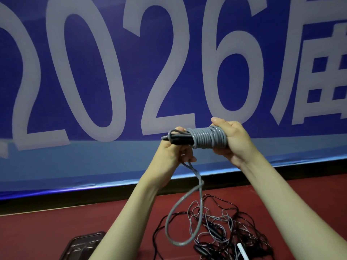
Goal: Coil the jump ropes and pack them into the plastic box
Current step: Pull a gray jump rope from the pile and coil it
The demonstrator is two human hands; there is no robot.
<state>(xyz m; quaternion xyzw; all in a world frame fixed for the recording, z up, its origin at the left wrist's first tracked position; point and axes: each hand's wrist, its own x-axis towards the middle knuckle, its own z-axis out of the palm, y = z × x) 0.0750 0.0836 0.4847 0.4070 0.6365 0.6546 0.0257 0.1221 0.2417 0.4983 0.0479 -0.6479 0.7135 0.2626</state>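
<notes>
Blue banner [131, 72] behind, tangled ropes [225, 228] on red floor [56, 222]

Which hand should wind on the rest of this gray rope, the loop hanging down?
Probably the left hand. It already pinches the hanging loop just below the black handles, while the right hand grips the wound coil and serves best steadying it.

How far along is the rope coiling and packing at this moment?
Early. Done: most of one grey rope is wound round its black handles. In hand: left hand and right hand hold it, a loose loop hanging. Left: the tangled pile on the floor; nothing visibly packed in the box.
</notes>
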